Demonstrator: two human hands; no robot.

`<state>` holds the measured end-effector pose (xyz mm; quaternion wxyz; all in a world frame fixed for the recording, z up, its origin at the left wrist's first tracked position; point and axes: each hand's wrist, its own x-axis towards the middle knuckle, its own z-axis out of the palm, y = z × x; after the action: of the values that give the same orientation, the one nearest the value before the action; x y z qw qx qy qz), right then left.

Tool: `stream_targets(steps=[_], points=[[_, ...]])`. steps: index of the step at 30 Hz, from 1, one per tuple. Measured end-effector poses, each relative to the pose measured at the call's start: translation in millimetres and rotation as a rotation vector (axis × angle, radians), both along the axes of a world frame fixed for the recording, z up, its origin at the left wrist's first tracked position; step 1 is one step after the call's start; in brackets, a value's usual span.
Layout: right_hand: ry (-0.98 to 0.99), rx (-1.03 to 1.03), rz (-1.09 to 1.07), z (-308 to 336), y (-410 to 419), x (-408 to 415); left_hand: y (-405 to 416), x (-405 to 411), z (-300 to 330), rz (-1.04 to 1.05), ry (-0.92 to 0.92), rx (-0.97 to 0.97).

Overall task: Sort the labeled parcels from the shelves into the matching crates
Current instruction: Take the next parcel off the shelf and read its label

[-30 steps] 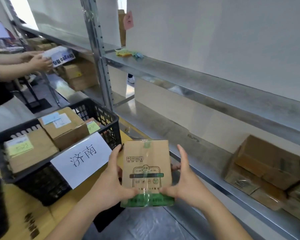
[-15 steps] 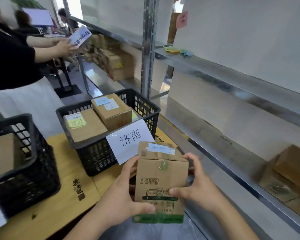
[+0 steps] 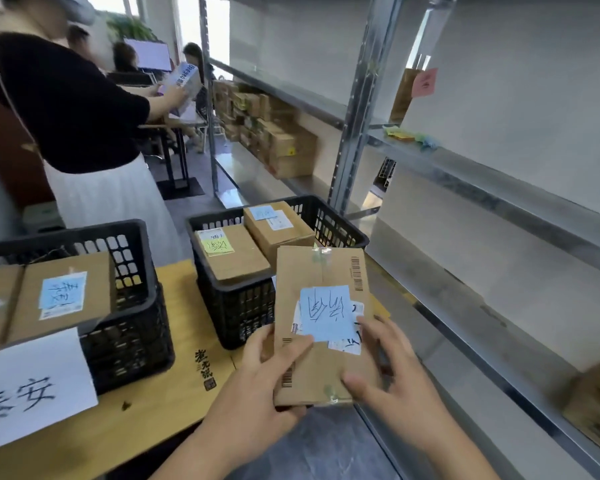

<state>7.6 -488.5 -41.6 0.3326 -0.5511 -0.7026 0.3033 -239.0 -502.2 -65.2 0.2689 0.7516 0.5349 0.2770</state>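
I hold a small cardboard parcel [image 3: 321, 368] in front of me, its top face with a blue handwritten label [image 3: 326, 313] turned toward the camera. My left hand [image 3: 257, 389] grips its lower left edge, thumb on the top face. My right hand [image 3: 395, 386] is at its lower right side, fingers spread against it. Just behind the parcel stands a black crate [image 3: 239, 306] with two labelled boxes inside. A second black crate [image 3: 132, 306] at the left holds boxes and carries a white paper sign [image 3: 28, 389].
Both crates sit on a wooden table [image 3: 174, 393]. A metal shelf rack [image 3: 465, 306] runs along the right, with cardboard boxes [image 3: 593, 403] at its lower right and more boxes [image 3: 274, 133] further back. Another person [image 3: 80, 126] stands at the left holding a box.
I have tilted the parcel so its labelled top now faces me instead of its printed side. My view has swung left, bringing the second crate and its sign into sight.
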Motion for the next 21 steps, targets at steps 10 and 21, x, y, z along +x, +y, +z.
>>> stream_targets(steps=[10,21], points=[[-0.224,0.235,0.179,25,25,-48,-13,-28,35,0.193,0.011,0.062],[-0.215,0.275,0.346,28,99,-51,44,-24,49,0.252,0.057,0.106]])
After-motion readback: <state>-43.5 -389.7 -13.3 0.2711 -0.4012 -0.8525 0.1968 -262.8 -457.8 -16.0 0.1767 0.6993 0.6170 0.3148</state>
